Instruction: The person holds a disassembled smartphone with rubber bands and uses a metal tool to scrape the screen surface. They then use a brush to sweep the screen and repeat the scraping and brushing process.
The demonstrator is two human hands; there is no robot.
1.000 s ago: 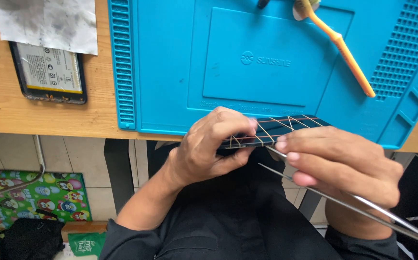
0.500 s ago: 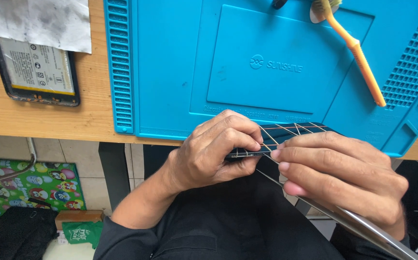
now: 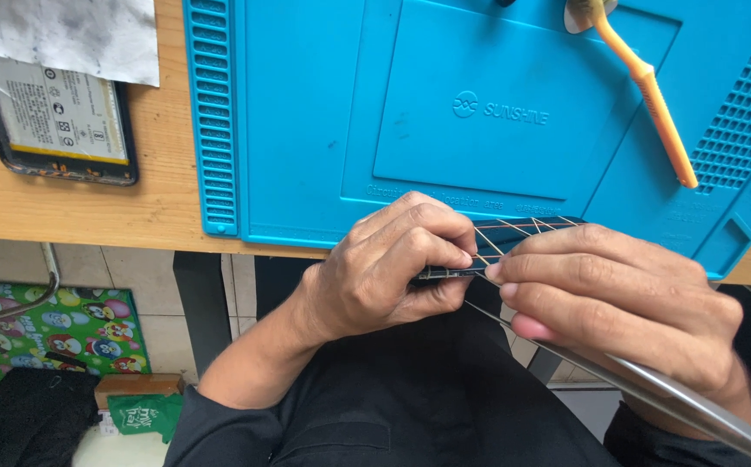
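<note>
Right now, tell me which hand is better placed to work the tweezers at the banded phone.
Right. The right hand already holds the tweezers at the phone, which the left hand steadies.

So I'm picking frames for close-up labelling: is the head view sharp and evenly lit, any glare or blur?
Head view: soft even daylight, no hard shadows; left hand, right hand and blue mat look sharp; metal tweezers carry a bright sheen and smear toward the corner; slight wide-angle bend at the edges.

Bare left hand [image 3: 380,272] and right hand [image 3: 626,298], no gloves, rings; dark sleeve [image 3: 211,424] pushed back, lower centre; dark trousers [image 3: 418,398].
</note>
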